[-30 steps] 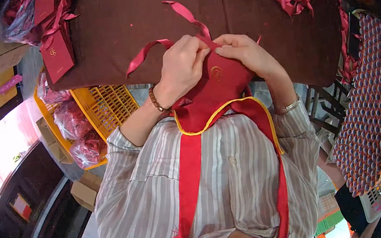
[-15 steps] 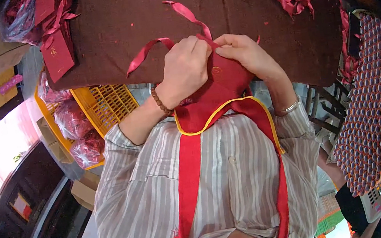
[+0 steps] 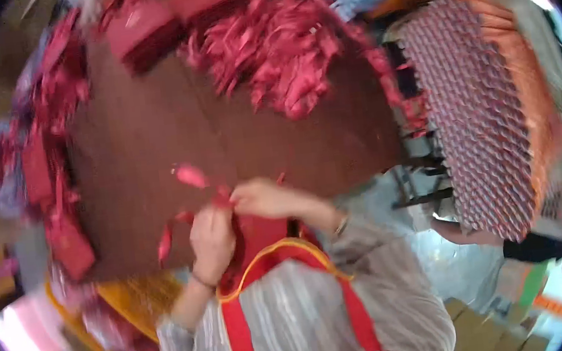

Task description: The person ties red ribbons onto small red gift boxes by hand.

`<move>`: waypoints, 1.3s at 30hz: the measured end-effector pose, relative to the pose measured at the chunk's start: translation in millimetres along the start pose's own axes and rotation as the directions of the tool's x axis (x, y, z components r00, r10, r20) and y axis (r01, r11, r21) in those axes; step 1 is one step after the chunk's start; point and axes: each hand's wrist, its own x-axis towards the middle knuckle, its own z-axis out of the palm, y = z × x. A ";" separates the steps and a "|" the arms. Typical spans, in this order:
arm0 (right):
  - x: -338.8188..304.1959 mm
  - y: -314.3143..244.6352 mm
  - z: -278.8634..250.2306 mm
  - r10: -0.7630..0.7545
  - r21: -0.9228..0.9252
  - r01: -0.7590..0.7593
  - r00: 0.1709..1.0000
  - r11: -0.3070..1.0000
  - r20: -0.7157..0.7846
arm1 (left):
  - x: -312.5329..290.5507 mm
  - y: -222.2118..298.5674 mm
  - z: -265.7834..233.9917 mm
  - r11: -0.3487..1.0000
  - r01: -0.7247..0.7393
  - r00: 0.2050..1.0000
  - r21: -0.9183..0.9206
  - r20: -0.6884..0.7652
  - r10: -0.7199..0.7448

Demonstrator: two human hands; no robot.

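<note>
My left hand (image 3: pixel 212 242) is closed in a fist at the near edge of the brown-covered table (image 3: pixel 145 135). It grips red ribbon, with one loose tail (image 3: pixel 191 176) lying out over the table and another hanging beside the wrist. Close against it, my right hand (image 3: pixel 266 198) pinches the ribbon between thumb and fingers. Something dark red shows between the hands, but blur and fingers hide its shape. Just below is the red apron (image 3: pixel 361 315) with yellow trim that I wear.
A heap of red ribbons (image 3: pixel 281 51) lies at the far side, beside red boxes (image 3: pixel 140 35). Red packets (image 3: pixel 71 251) line the left edge. Yellow crates (image 3: pixel 136 299) with bagged goods stand lower left. A patterned, scale-like sheet (image 3: pixel 469 119) is at the right.
The view has swung up and to the right, bringing the ribbon heap and far boxes into sight. The picture is blurred. Both hands keep their hold, close together.
</note>
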 end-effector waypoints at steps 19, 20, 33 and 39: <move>46.2 -18.7 -46.5 0.221 -0.046 -0.216 0.956 0.975 0.194 | 38.7 -36.9 2.2 0.968 -0.030 0.999 -0.250 -0.041 0.021; 48.3 -11.6 -48.0 0.211 -0.013 -0.217 0.936 0.976 0.281 | 40.2 -36.0 1.9 0.965 -0.064 0.998 -0.253 -0.027 0.059; 24.9 8.0 -66.1 0.096 0.108 -0.121 0.972 0.987 0.212 | 63.4 -26.2 -9.5 0.544 0.523 0.825 -0.657 0.230 -0.515; -10.1 9.5 -108.5 0.006 0.288 -0.025 0.998 0.957 0.066 | 67.1 -8.1 11.7 0.444 0.580 0.783 -0.683 0.315 -0.537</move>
